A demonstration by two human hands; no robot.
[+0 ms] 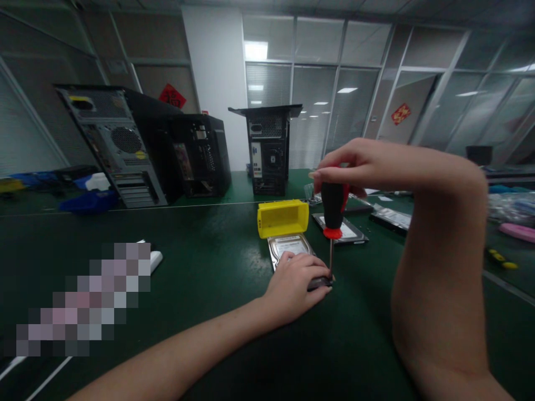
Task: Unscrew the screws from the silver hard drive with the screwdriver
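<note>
My right hand (345, 167) is closed round the top of a black and red screwdriver (333, 209), which stands upright with its shaft pointing down. The shaft's lower end meets the right edge of a small dark part (318, 283); the exact contact is hidden by fingertips. My left hand (298, 278) grips that dark part, fingers wrapped over it. Just behind my left hand lies a silver hard drive (290, 245), its near portion covered by the fingers. A yellow bin (283, 219) sits on its side directly behind the drive.
Another hard drive (349, 231) lies behind the screwdriver, and one more (393, 218) farther right. Computer cases (270, 150) stand at the back of the green table (200, 245). A blue bin (90, 201) is at the left, a yellow-black tool (500, 258) at the right.
</note>
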